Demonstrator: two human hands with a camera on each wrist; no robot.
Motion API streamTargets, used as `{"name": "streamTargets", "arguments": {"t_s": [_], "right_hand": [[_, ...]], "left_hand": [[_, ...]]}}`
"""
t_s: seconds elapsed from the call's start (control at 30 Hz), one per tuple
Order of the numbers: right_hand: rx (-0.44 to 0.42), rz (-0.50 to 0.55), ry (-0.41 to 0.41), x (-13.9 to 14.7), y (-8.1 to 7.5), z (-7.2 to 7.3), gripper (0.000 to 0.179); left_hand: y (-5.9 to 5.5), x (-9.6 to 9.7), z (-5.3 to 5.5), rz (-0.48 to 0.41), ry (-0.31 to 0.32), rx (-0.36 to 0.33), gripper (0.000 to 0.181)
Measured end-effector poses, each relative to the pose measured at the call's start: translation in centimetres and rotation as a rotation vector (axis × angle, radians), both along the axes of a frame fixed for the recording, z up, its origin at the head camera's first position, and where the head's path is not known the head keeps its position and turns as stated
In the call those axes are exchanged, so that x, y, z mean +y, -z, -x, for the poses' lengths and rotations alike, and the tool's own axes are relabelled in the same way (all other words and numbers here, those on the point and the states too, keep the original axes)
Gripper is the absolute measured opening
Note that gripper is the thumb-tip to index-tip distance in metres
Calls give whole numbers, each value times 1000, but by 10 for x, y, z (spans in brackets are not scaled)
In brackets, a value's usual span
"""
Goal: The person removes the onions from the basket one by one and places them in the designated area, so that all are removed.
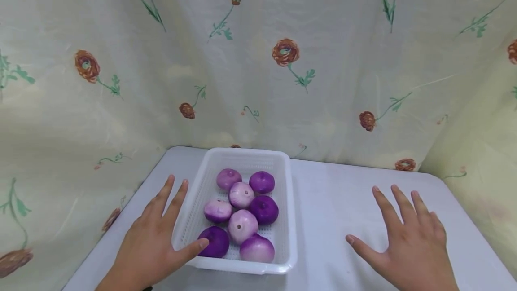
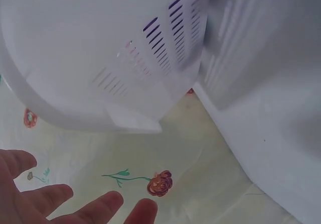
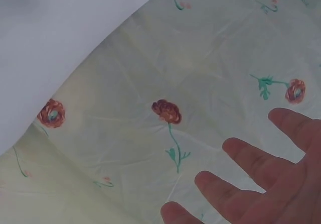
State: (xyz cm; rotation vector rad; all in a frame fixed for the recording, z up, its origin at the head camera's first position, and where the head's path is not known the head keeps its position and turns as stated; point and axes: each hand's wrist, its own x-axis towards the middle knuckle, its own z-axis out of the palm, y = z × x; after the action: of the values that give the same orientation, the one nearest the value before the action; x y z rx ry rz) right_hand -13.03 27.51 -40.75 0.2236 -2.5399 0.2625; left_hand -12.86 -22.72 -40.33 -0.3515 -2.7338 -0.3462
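A white plastic basket (image 1: 289,237) with slotted sides stands on the table, left of its middle. Inside lie several purple and pale-pink onions (image 1: 264,210), grouped toward its centre and near end. My left hand (image 1: 151,237) is spread at the basket's left side, its thumb overlapping the near-left onion in the head view. In the left wrist view its fingers (image 2: 100,206) are apart, with the basket's slotted wall (image 2: 75,58) above them. My right hand (image 1: 412,241) is spread over the right part of the table, away from the basket, holding nothing.
The white table (image 1: 323,201) has rounded far corners. Behind it and along both sides hangs a cream curtain (image 1: 258,80) printed with brown-red flowers and green stems, close to the table's edges.
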Motion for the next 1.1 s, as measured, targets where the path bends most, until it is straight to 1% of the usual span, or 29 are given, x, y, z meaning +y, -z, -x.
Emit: {"name": "streamTargets", "arguments": {"t_s": [0.13, 0.4, 0.57, 0.7, 0.77, 0.9, 1.0, 1.1], "right_hand": [[-11, -2, 2, -3, 0, 2, 118], [-28, 0, -1, -7, 6, 4, 116], [-61, -13, 12, -10, 9, 5, 115], [-64, -22, 3, -12, 10, 6, 113], [-66, -25, -8, -13, 11, 7, 112], [-38, -20, -63, -19, 11, 10, 102], [-13, 13, -111, -23, 11, 13, 91], [-24, 54, -133, -29, 11, 15, 83]], "left_hand": [[6, 1, -2, -37, 6, -12, 119], [16, 5, -3, -79, 13, -68, 116], [19, 7, -3, -131, -19, -109, 112], [20, 8, -1, -145, -47, -121, 106], [20, 8, 0, -154, -51, -123, 102], [19, 7, 2, -179, -51, -158, 93], [19, 7, 3, -194, -43, -186, 88], [19, 8, 5, -214, -27, -202, 80]]}}
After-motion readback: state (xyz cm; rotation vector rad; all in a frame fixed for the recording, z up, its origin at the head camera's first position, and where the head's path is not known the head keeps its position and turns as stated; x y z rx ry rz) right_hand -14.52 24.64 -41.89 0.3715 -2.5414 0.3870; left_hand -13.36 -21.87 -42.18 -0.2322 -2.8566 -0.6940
